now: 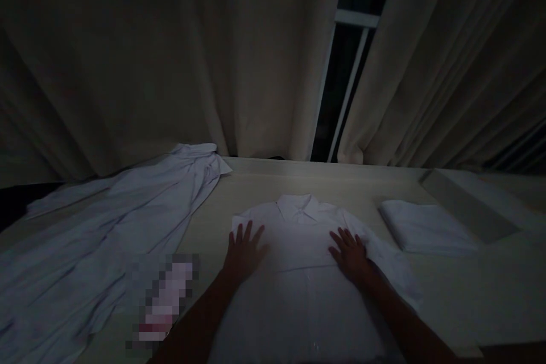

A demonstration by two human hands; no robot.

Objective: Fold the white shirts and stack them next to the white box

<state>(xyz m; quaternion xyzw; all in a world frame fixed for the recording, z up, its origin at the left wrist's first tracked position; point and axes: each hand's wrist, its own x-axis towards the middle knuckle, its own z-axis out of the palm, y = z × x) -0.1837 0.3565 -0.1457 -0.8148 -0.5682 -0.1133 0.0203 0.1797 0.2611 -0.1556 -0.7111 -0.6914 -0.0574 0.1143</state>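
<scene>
A white collared shirt [298,296] lies spread out on the pale table [362,182], its collar pointing away from me. My left hand [246,250] rests flat on the left side of the shirt near the shoulder, fingers spread. On the opposite side, my right hand [350,253] presses flat with fingers apart, close to the right sleeve. That sleeve extends outward to the right, beyond my forearm. Neither hand grips the fabric. The lower part of the shirt runs out of view between my forearms.
More white garments [128,239] lie loosely on the left. A folded white cloth [426,227] sits on the right, beside a pale box-like block [473,205]. Beige curtains [256,57] hang behind the table, with a dark window gap. A blurred-out item [168,296] lies left of my forearm.
</scene>
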